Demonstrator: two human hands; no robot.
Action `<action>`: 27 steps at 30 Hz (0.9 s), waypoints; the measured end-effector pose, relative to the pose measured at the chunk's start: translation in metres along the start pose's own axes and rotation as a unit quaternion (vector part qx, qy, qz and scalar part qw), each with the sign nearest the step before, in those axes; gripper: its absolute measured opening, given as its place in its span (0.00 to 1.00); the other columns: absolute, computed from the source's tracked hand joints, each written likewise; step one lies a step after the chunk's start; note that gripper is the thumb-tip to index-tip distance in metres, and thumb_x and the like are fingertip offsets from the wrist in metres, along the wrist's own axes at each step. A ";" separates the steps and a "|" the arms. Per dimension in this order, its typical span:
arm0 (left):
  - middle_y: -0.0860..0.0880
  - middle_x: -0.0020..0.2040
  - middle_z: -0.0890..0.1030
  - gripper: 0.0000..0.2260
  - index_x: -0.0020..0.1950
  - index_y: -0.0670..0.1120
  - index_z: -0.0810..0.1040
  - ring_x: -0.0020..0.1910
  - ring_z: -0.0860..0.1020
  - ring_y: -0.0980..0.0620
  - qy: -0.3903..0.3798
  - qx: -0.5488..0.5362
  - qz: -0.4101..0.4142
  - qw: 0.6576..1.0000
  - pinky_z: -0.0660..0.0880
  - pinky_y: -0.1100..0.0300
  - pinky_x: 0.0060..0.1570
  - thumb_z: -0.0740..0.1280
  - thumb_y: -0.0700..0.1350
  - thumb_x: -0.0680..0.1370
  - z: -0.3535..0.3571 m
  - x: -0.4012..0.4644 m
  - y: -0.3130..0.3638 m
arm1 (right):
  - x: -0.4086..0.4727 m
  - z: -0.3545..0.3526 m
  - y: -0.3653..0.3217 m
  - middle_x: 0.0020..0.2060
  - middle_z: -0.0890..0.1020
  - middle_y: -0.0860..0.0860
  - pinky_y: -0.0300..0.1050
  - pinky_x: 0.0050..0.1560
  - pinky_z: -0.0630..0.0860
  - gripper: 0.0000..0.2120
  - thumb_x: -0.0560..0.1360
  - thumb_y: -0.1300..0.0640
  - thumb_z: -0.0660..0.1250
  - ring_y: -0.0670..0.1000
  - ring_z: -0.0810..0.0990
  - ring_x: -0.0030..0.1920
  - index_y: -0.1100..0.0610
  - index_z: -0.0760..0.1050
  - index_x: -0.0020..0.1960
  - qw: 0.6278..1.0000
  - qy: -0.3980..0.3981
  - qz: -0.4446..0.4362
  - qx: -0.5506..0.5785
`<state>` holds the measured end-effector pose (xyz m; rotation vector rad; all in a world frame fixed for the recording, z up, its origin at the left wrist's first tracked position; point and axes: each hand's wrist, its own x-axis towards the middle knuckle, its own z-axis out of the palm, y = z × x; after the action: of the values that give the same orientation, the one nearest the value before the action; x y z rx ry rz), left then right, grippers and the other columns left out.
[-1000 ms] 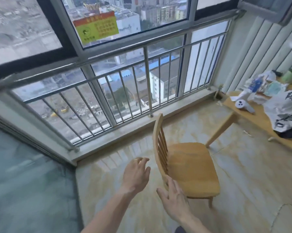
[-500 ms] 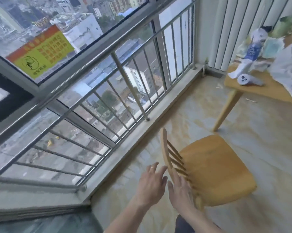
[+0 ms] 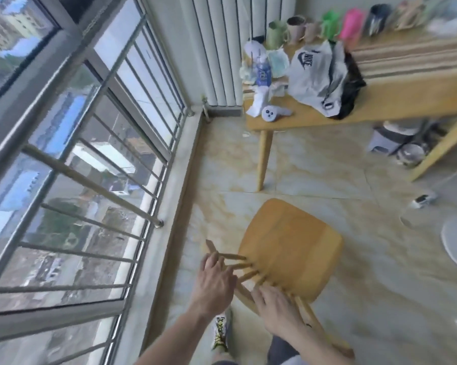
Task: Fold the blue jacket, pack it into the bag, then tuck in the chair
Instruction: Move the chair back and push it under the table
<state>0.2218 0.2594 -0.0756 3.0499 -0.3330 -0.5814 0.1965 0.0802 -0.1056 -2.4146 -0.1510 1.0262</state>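
Now, chair: the wooden chair stands on the floor tiles, well apart from the surface, seat facing it.
Change: both hands, a second ago just short of the backrest, now rest on its top rail.
Left hand: fingers curled over the rail.
Right hand: laid flat on it, not clearly gripping.
Bag: sits on the surface; jacket not visible, presumably packed.
Meaning: pushing the chair in appears to be the only step left.

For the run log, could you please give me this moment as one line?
stage: chair tuck-in | left hand: on chair backrest | right hand: on backrest | chair: not yet under table | bag: on table
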 end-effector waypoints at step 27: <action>0.41 0.39 0.72 0.02 0.51 0.37 0.72 0.34 0.74 0.45 -0.168 -0.667 -0.395 0.609 0.76 0.50 0.36 0.62 0.35 0.79 -0.004 0.051 -0.037 | -0.057 0.019 0.030 0.69 0.75 0.64 0.54 0.65 0.74 0.26 0.73 0.68 0.70 0.64 0.77 0.66 0.63 0.71 0.71 0.487 0.465 0.502 0.543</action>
<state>0.2771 0.2842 -0.0928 1.4102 1.0417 -0.8281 0.1404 0.0459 -0.0950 -1.2359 1.8407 -0.1781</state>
